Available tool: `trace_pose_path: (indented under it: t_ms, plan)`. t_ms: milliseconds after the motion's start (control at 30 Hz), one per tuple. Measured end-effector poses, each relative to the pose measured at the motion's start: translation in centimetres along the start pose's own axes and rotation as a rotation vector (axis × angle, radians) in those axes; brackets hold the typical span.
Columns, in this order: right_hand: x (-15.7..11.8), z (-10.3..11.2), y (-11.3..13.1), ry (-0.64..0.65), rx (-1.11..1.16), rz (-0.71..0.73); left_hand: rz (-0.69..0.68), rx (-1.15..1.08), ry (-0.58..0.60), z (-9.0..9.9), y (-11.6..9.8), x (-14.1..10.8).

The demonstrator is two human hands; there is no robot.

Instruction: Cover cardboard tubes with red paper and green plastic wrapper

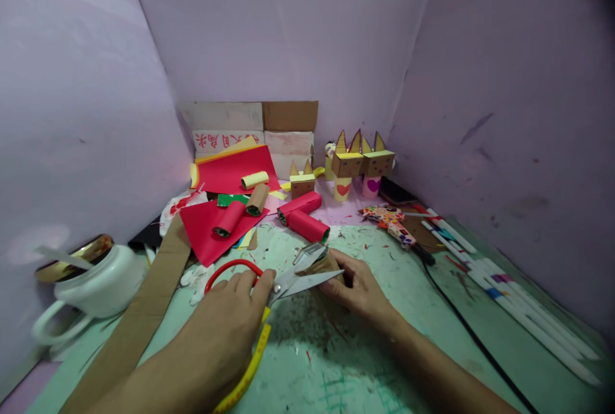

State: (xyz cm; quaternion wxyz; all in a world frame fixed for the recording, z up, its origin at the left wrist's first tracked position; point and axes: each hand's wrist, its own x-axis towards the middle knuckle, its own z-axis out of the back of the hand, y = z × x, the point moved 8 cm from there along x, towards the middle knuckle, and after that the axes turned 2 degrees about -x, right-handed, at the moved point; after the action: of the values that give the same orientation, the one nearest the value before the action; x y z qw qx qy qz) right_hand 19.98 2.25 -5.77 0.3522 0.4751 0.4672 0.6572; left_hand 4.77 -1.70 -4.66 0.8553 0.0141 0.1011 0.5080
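My left hand (230, 318) is closed around scissors (287, 282) with one red handle loop and a yellow measuring tape wrapped on the other. The blades are spread apart and point right. My right hand (358, 286) grips a small brown cardboard piece (324, 263) with a greyish end facing up and away from me. One blade passes over that piece toward its top, while the other tip lies close to my right fingers. Whether the blades touch the cardboard I cannot tell.
Red paper rolls (307, 225) lie beyond my hands, near red sheets (204, 231). Cardboard cat figures (348, 164) stand at the back. A glue gun (394, 225) with a black cord and several white markers (519, 311) are on the right. A white cup (98, 282) and cardboard strip (148, 302) are left.
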Motion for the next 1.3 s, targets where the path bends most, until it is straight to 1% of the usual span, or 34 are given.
trace_pose_path:
  t_ms: [100,200,367,467,633,733,833,867,900,1000,1067,1133,1200,1300]
  plan:
    - [-0.1,0.1,0.0,-0.046,-0.026,0.003,-0.009,0.076,0.013,0.4,-0.2,0.1]
    - [-0.2,0.1,0.0,-0.059,-0.010,0.015,-0.044,0.125,-0.029,0.9,-0.5,0.3]
    - [-0.3,0.2,0.0,-0.095,0.006,0.027,-0.092,0.172,-0.074,0.8,-0.6,0.5]
    - [-0.4,0.4,-0.1,-0.130,-0.002,0.025,-0.098,0.193,-0.103,0.8,-0.6,0.3]
    - [-0.6,0.8,-0.5,-0.207,-0.031,0.006,-0.090,0.139,-0.080,0.8,-0.5,0.3]
    - [-0.7,0.7,-0.6,-0.215,-0.054,0.006,-0.088,0.086,-0.065,1.1,-0.5,0.5]
    - [-0.7,1.0,-0.6,-0.227,-0.050,0.004,-0.080,0.068,-0.026,1.1,-0.3,0.6]
    - [-0.6,1.0,-0.6,-0.209,-0.037,0.000,-0.079,0.055,-0.012,1.0,-0.3,0.6]
    - [-0.4,0.9,-0.6,-0.166,-0.007,-0.009,-0.082,0.037,-0.001,1.0,-0.2,0.5]
    - [-0.1,-0.4,-0.5,0.061,0.119,-0.042,-0.090,-0.008,0.013,1.0,0.0,0.3]
    - [0.0,-1.0,-0.6,0.159,0.163,-0.067,-0.097,-0.027,0.010,1.0,0.2,0.1]
    - [-0.1,-1.2,-0.6,0.177,0.169,-0.075,-0.135,-0.065,-0.010,1.1,0.2,-0.1]
    - [-0.1,-1.1,-0.7,0.159,0.165,-0.075,-0.168,-0.113,-0.022,1.3,0.2,-0.3]
    - [-0.1,-0.8,-0.8,0.117,0.156,-0.071,-0.116,-0.156,0.025,1.0,0.8,-0.3]
